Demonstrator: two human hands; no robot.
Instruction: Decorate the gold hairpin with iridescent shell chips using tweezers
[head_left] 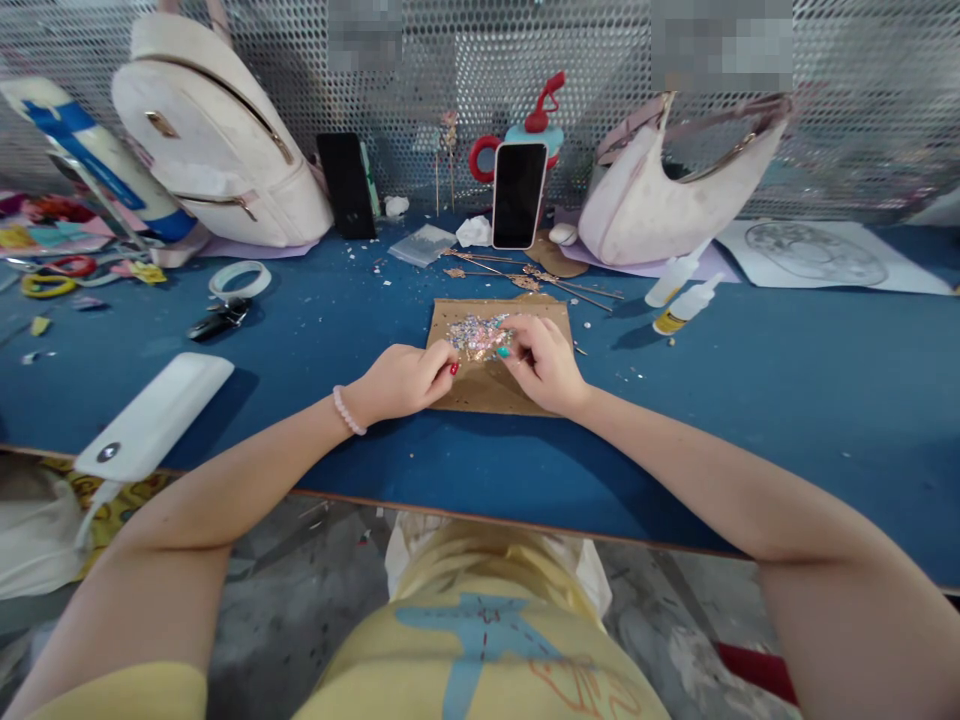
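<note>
A brown cardboard sheet (487, 385) lies on the blue table (750, 400), with a heap of shiny sequin-like bits (478, 335) on its upper part. My left hand (405, 380) rests on the sheet's left edge, fingers curled in a pinch beside the heap. My right hand (544, 360) sits on the sheet's right side, fingertips pinched at the edge of the glittery heap. What either pinch holds is too small to make out.
Behind the sheet lie thin metal sticks (540, 280), a propped phone (519, 195), two small glue bottles (682, 300) and a pink handbag (660, 200). At left are a white backpack (217, 130), a tape ring (240, 280) and a white case (154, 415). A drawing sheet (825, 255) lies far right.
</note>
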